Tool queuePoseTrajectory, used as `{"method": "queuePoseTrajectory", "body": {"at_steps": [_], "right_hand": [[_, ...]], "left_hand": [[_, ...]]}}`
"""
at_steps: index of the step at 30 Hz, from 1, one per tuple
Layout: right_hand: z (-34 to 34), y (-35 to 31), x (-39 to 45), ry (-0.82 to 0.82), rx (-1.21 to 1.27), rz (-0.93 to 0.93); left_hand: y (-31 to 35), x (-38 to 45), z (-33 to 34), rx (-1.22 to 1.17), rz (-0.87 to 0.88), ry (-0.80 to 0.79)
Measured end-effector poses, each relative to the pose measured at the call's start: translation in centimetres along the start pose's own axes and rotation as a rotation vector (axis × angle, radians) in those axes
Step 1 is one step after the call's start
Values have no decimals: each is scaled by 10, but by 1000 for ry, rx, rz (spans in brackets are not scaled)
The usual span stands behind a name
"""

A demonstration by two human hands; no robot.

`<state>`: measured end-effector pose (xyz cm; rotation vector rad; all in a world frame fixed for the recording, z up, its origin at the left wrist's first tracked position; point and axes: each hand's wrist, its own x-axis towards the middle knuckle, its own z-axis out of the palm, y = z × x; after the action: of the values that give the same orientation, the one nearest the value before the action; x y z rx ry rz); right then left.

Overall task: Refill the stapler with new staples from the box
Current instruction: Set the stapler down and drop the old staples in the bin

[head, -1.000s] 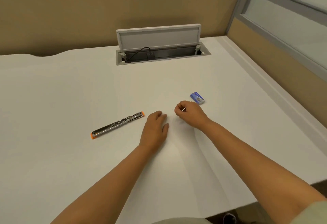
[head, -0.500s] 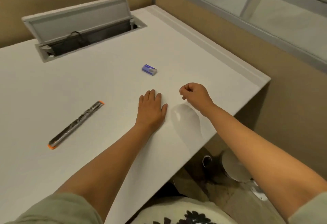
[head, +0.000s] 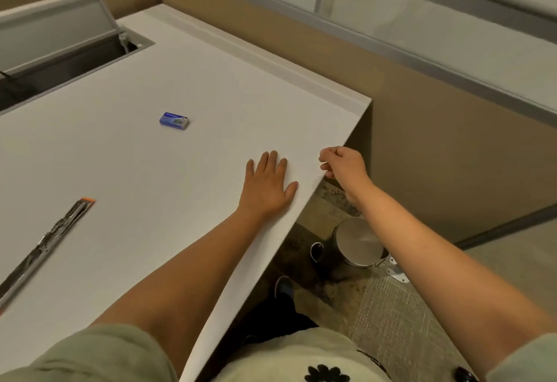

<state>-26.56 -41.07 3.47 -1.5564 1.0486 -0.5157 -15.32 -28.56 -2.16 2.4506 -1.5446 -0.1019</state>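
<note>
The stapler point(head: 45, 249), opened out flat into a long metal strip with orange ends, lies on the white desk point(head: 168, 188) at the left. A small blue staple box point(head: 174, 120) sits closed near the desk's middle. My left hand point(head: 268, 185) rests flat on the desk by its right edge, fingers straight. My right hand point(head: 343, 167) hangs in the air just past that edge, its fingers curled and its fingertips pinched together. What it pinches is too small to make out now; earlier a small silvery bit showed there.
A round metal bin point(head: 357, 241) stands on the floor below my right hand. A cable tray with a raised lid point(head: 51, 28) is set into the desk at the back left. Tan partition walls enclose the desk.
My view swung right and down. My right hand, still pinched, moved from beside the staple box out past the desk's right edge, above the bin. My left hand stayed flat on the desk.
</note>
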Motion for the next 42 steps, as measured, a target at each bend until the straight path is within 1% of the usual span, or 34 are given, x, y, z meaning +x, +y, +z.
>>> {"method": "queuePoseTrajectory", "body": {"at_steps": [4, 10, 13, 18, 26, 33, 38, 42], "right_hand": [[-13, 7, 4, 52, 16, 29], [-29, 28, 23, 119, 39, 38], [-38, 43, 36, 165, 46, 71], [-61, 71, 58, 248, 84, 195], [-97, 129, 89, 321, 79, 434], [-116, 188, 90, 320, -21, 623], [-121, 208, 96, 333, 42, 726], [-120, 218, 102, 322, 61, 754]], "left_hand": [[10, 12, 3, 8, 37, -17], [28, 44, 13, 34, 76, 5], [34, 60, 17, 45, 83, 9], [43, 86, 21, 63, 99, 3], [60, 135, 29, 29, 101, -20], [73, 173, 37, 17, 76, -31], [82, 195, 41, 43, 61, -26], [89, 209, 42, 65, 53, -28]]}}
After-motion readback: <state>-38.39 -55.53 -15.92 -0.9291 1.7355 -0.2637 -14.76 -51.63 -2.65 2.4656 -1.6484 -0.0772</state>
